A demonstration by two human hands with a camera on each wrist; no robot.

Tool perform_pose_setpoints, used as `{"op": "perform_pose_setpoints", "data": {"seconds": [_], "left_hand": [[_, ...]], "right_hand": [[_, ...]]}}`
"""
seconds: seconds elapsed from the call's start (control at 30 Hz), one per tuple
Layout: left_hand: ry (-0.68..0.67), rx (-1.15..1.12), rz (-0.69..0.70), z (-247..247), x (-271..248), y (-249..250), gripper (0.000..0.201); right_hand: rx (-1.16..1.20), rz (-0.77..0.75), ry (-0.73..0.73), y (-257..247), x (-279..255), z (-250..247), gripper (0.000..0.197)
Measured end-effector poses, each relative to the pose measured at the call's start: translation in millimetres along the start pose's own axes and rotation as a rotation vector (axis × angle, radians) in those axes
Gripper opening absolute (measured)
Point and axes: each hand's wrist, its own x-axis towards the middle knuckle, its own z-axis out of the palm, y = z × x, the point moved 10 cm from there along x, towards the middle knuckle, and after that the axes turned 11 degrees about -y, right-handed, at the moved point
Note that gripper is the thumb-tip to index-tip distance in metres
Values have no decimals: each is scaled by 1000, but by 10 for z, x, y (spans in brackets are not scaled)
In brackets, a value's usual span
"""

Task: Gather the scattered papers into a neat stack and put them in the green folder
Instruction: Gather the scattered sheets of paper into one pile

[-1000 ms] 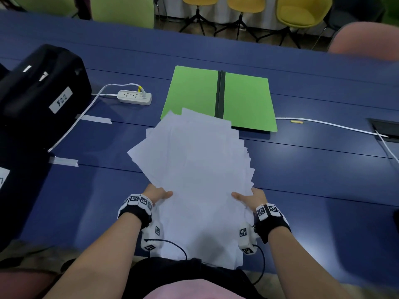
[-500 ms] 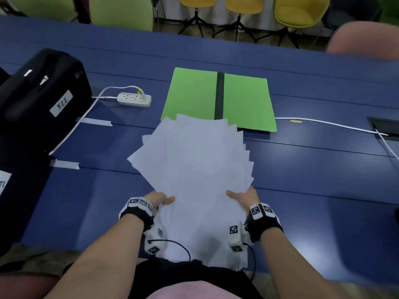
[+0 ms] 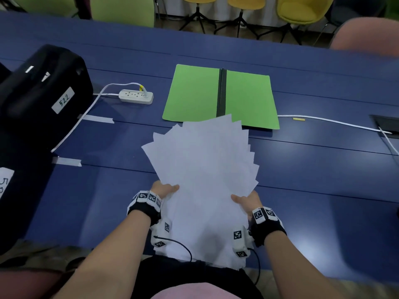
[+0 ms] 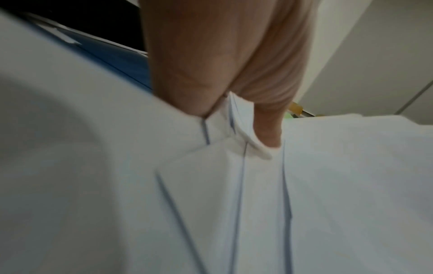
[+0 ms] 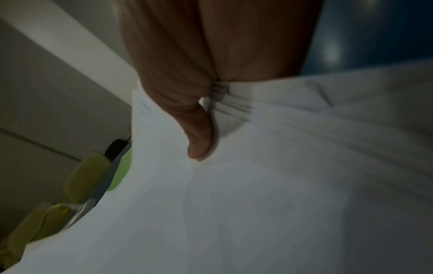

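A fanned bundle of white papers [image 3: 203,169] is held above the blue table [image 3: 323,180], its far corners overlapping the near edge of the green folder [image 3: 194,93], which lies open and flat with a black spine. My left hand [image 3: 164,189] grips the bundle's left edge, thumb on top. My right hand [image 3: 246,199] grips the right edge the same way. In the left wrist view the thumb [image 4: 267,126] presses on the papers [image 4: 328,185]. The right wrist view shows my thumb [image 5: 199,137] on the sheets [image 5: 257,204], with the other fingers hidden underneath.
A black case [image 3: 41,91] labelled 522 stands at the left. A white power strip [image 3: 136,97] with its cable lies left of the folder. A white cable [image 3: 328,121] runs along the right toward a table socket [image 3: 386,124]. Chairs [image 3: 300,9] line the far side.
Both hands have drawn closer together on the papers, and the fanned bundle has tightened and shifted slightly toward the right and the folder.
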Motion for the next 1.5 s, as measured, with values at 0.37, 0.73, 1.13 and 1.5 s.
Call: {"op": "perform_pose_setpoints", "data": {"seconds": [0.37, 0.73, 1.13, 1.5], "left_hand": [[20, -183, -11, -116, 210, -229, 11], [81, -66, 81, -14, -82, 4, 57], [32, 152, 34, 23, -87, 10, 50], [-147, 32, -42, -141, 70, -238, 81]], "right_hand": [[-122, 160, 40, 339, 118, -259, 77], [-294, -162, -163, -440, -175, 447, 57], [-41, 58, -60, -78, 10, 183, 62], [157, -24, -265, -45, -114, 64, 97]]}}
